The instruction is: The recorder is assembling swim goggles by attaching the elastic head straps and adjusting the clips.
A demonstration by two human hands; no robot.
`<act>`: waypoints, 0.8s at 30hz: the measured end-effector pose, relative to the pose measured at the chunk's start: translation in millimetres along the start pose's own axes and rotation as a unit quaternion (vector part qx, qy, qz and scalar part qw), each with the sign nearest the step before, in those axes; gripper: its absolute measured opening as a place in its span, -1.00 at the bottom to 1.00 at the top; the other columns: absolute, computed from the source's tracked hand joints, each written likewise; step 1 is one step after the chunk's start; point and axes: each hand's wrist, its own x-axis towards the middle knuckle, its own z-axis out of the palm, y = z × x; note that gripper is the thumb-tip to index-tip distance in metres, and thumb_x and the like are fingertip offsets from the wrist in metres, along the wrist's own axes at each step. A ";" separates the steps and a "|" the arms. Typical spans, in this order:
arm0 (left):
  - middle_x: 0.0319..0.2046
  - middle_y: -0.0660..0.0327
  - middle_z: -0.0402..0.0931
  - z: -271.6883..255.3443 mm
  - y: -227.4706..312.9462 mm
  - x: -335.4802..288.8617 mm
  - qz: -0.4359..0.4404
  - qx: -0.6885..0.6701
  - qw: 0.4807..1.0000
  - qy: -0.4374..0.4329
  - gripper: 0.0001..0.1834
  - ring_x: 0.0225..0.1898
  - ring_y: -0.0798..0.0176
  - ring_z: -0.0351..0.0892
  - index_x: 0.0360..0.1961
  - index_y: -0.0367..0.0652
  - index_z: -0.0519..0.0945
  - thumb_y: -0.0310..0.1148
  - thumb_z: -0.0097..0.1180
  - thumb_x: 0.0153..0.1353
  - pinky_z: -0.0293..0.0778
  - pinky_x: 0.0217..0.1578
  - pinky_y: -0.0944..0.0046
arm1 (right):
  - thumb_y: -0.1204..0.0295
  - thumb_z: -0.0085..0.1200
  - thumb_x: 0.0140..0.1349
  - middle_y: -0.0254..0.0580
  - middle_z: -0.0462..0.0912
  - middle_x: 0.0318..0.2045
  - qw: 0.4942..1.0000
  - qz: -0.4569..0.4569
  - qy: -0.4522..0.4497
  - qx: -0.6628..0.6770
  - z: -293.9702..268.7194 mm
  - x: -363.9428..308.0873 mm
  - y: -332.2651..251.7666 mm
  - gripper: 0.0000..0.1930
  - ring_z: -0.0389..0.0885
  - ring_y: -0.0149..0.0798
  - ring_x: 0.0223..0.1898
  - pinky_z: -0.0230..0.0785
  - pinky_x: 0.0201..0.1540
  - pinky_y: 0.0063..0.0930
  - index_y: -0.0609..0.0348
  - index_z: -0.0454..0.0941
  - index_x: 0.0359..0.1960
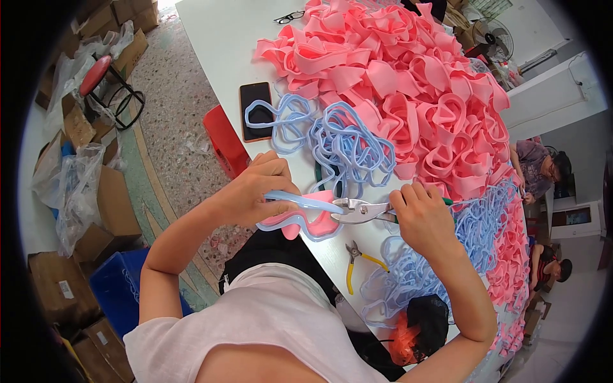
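Note:
My left hand (265, 188) is closed on a wavy light-blue plastic loop (276, 223), held just over the table's near edge. A pink piece (323, 225) shows within the loop's curves; I cannot tell if the two are joined. Fingers of my right hand (421, 216) wrap the green handles of a pair of pliers (363, 212). The plier jaws meet the right end of the blue loop; whether they bite on it is too small to tell. Yellow-handled cutting pliers (353, 260) lie on the white table (217, 39) below them.
Beyond my hands lie blue loops (351, 143), a phone (257, 110) and a big heap of pink bands (408, 83). More blue loops (408, 268) and a black bag (428, 322) sit right. Left are a red stool (223, 137) and a blue bin (118, 281). Two co-workers (541, 169) are far right.

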 end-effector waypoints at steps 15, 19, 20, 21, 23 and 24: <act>-0.42 0.16 0.36 21.0 -0.7 16.7 0.008 0.079 0.991 0.105 -0.80 -0.42 0.22 0.38 -0.23 -0.23 0.50 -0.41 0.18 0.16 0.30 -0.39 0.34 | 0.61 0.06 -0.04 -0.28 0.49 -0.47 0.975 0.156 -0.002 0.155 6.5 -2.0 7.0 -0.81 0.48 -0.20 -0.33 0.24 -0.28 -0.26 0.14 0.42 -0.34; -0.41 0.28 0.35 21.5 -1.7 13.5 -0.104 -0.033 0.980 0.167 -0.86 -0.41 0.45 0.34 -0.21 -0.26 0.48 -0.46 0.12 0.23 0.27 -0.38 0.44 | 0.74 -0.07 -0.02 -0.20 0.55 -0.47 0.891 0.244 -0.107 0.367 10.3 -13.6 5.1 -0.76 0.54 -0.13 -0.35 0.32 -0.26 -0.22 0.22 0.40 -0.30; -0.40 0.33 0.35 22.9 -4.3 12.9 -0.133 -0.090 0.970 0.185 -0.87 -0.41 0.52 0.31 -0.22 -0.26 0.48 -0.46 0.10 0.25 0.26 -0.38 0.47 | 0.76 -0.15 -0.01 -0.15 0.57 -0.45 0.827 0.269 -0.136 0.475 8.0 -14.5 3.8 -0.74 0.57 -0.11 -0.34 0.36 -0.23 -0.24 0.25 0.40 -0.26; -0.40 0.33 0.35 25.1 -9.2 11.5 -0.131 -0.088 0.970 0.187 -0.87 -0.41 0.52 0.31 -0.22 -0.26 0.48 -0.46 0.10 0.25 0.26 -0.38 0.47 | 0.78 -0.23 0.01 -0.10 0.59 -0.44 0.747 0.291 -0.163 0.575 6.5 -15.5 1.4 -0.71 0.60 -0.08 -0.32 0.39 -0.19 -0.26 0.28 0.40 -0.23; -0.38 0.36 0.35 29.3 -18.4 10.0 -0.129 -0.165 0.957 0.202 -0.90 -0.41 0.56 0.28 -0.21 -0.25 0.48 -0.46 0.06 0.29 0.24 -0.39 0.50 | 0.79 -0.27 0.00 -0.07 0.61 -0.40 0.729 0.277 -0.181 0.600 8.9 -18.0 -1.8 -0.67 0.61 -0.12 -0.26 0.40 -0.15 -0.30 0.29 0.40 -0.19; -0.38 0.36 0.35 29.2 -17.3 11.2 -0.127 -0.165 0.957 0.202 -0.90 -0.41 0.56 0.28 -0.21 -0.25 0.48 -0.46 0.06 0.29 0.24 -0.39 0.50 | 0.79 -0.30 -0.01 -0.04 0.62 -0.37 0.707 0.266 -0.200 0.624 10.0 -19.3 -2.7 -0.63 0.62 -0.15 -0.21 0.40 -0.10 -0.34 0.30 0.41 -0.16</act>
